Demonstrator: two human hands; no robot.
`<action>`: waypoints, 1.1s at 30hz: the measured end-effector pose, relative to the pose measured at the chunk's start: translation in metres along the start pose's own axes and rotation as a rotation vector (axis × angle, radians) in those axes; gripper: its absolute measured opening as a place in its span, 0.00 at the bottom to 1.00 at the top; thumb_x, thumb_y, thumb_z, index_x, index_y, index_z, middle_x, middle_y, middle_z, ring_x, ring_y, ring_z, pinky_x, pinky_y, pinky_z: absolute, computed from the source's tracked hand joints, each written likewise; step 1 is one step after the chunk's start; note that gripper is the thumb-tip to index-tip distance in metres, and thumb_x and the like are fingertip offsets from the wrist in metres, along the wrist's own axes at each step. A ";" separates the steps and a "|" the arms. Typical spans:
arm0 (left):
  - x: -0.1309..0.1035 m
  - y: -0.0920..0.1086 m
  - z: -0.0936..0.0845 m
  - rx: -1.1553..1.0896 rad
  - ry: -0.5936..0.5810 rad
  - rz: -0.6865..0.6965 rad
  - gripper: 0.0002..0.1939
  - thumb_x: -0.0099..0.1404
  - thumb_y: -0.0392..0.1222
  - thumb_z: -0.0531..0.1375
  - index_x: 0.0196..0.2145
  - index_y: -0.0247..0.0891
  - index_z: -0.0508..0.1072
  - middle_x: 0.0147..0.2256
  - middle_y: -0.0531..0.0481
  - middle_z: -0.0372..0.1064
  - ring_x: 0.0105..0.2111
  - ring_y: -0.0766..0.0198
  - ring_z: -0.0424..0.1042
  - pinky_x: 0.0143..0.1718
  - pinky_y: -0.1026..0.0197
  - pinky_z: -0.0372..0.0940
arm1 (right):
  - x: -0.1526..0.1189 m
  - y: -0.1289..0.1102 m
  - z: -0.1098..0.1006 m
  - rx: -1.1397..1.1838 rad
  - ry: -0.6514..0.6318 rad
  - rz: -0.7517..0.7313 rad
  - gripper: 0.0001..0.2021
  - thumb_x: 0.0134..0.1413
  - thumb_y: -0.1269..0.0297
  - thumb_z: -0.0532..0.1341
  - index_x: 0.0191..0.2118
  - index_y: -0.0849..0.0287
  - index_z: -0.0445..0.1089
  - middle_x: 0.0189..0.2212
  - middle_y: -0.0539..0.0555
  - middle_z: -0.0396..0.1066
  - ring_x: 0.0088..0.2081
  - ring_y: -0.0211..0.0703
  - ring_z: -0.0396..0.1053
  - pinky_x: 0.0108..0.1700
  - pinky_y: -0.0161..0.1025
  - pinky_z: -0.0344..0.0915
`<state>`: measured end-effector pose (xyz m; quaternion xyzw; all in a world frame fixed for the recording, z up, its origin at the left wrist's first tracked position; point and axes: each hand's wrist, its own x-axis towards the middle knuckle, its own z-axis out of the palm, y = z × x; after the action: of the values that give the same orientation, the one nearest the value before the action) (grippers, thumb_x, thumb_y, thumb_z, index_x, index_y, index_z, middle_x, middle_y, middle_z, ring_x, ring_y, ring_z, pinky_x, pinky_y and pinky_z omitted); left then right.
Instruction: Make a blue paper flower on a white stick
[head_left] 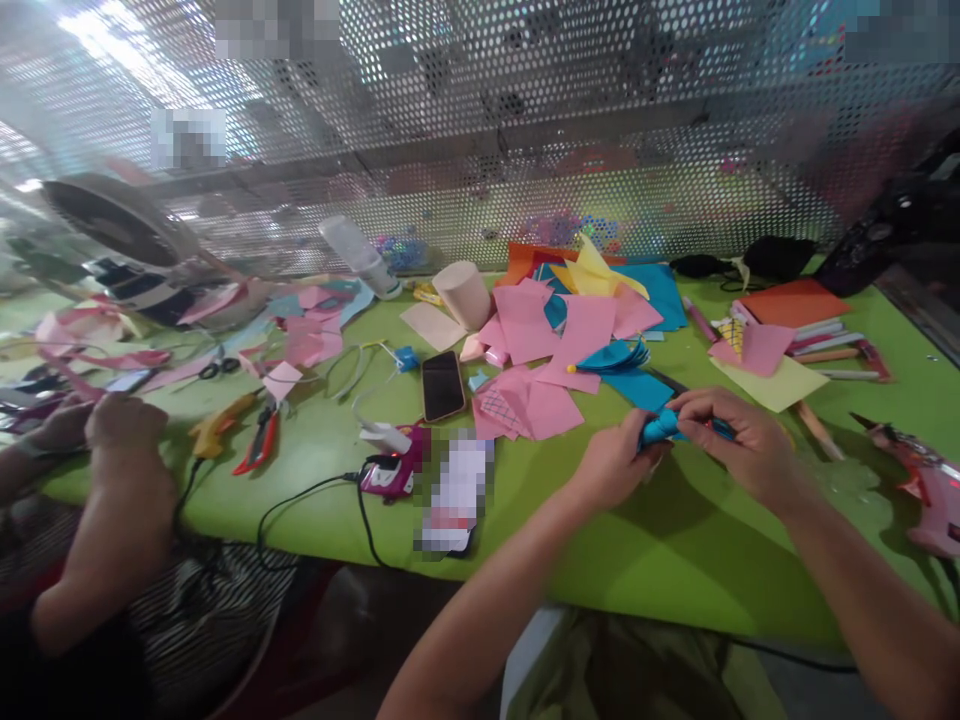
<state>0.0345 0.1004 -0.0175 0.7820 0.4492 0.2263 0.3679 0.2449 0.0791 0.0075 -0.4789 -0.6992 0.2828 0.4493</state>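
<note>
Above the green table, my left hand [619, 458] is closed around a small rolled or folded piece of bright blue sheet [659, 428]. My right hand [739, 440] pinches the other end of that piece, thumb and fingers bent inward. Whether it is felt or paper I cannot tell. Just beyond my hands lies a stack of blue sheets [619, 358], fanned at one end. Pink sheets [536, 405] are spread to the left of it, some overlapping, one with a dark grid pattern.
A pink glue gun [930, 490] lies at the far right, near wooden sticks [821, 430]. Left of my arms are a phone [442, 386], a purple device with a cable [391, 472], red-handled cutters [262, 437] and a yellow glue gun [223, 425]. A co-worker's hands [124, 430] work farther left.
</note>
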 end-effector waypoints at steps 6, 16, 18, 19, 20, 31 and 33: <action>0.000 -0.002 0.000 -0.001 0.000 -0.018 0.17 0.74 0.52 0.63 0.55 0.44 0.69 0.39 0.48 0.80 0.38 0.53 0.79 0.40 0.57 0.69 | 0.000 -0.001 -0.001 -0.099 -0.044 -0.040 0.12 0.70 0.52 0.65 0.36 0.50 0.78 0.47 0.57 0.80 0.51 0.56 0.79 0.56 0.54 0.73; -0.001 0.000 -0.003 -0.126 -0.015 0.001 0.16 0.72 0.50 0.64 0.53 0.42 0.70 0.37 0.50 0.78 0.36 0.57 0.76 0.38 0.60 0.65 | 0.000 0.007 0.003 -0.147 -0.115 -0.082 0.08 0.69 0.56 0.66 0.37 0.50 0.78 0.52 0.56 0.79 0.54 0.57 0.78 0.57 0.57 0.73; 0.000 0.000 -0.003 -0.142 -0.012 0.002 0.17 0.71 0.50 0.64 0.53 0.42 0.71 0.38 0.49 0.78 0.37 0.57 0.76 0.39 0.60 0.66 | -0.001 0.006 0.004 -0.141 -0.099 -0.079 0.07 0.68 0.56 0.66 0.37 0.50 0.77 0.52 0.56 0.79 0.54 0.58 0.78 0.58 0.57 0.73; 0.000 0.000 -0.003 -0.138 -0.007 -0.003 0.17 0.71 0.50 0.64 0.53 0.42 0.71 0.39 0.49 0.78 0.37 0.57 0.76 0.39 0.59 0.66 | -0.001 0.005 0.005 -0.134 -0.083 -0.075 0.06 0.67 0.56 0.67 0.38 0.50 0.77 0.52 0.56 0.79 0.54 0.58 0.78 0.58 0.58 0.73; 0.000 0.000 -0.002 -0.128 -0.003 -0.010 0.16 0.71 0.50 0.64 0.52 0.41 0.71 0.39 0.49 0.78 0.37 0.56 0.76 0.39 0.59 0.66 | -0.002 0.004 0.007 -0.124 -0.065 -0.070 0.05 0.67 0.56 0.68 0.40 0.49 0.77 0.52 0.57 0.79 0.54 0.59 0.78 0.57 0.58 0.74; 0.002 -0.007 -0.002 -0.253 0.000 -0.003 0.14 0.66 0.45 0.66 0.48 0.40 0.72 0.39 0.50 0.77 0.38 0.58 0.75 0.39 0.60 0.66 | -0.002 0.003 0.007 -0.173 -0.088 -0.204 0.09 0.70 0.61 0.66 0.51 0.43 0.82 0.57 0.56 0.77 0.58 0.57 0.77 0.62 0.60 0.73; 0.002 -0.007 -0.002 -0.268 0.016 0.001 0.15 0.66 0.44 0.66 0.49 0.40 0.72 0.39 0.50 0.77 0.38 0.59 0.75 0.39 0.61 0.65 | -0.001 0.004 0.006 -0.203 -0.087 -0.197 0.08 0.70 0.60 0.66 0.50 0.45 0.82 0.57 0.57 0.78 0.57 0.58 0.78 0.62 0.60 0.73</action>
<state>0.0303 0.1051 -0.0222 0.7244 0.4175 0.2906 0.4653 0.2413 0.0796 0.0012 -0.4383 -0.7866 0.1859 0.3932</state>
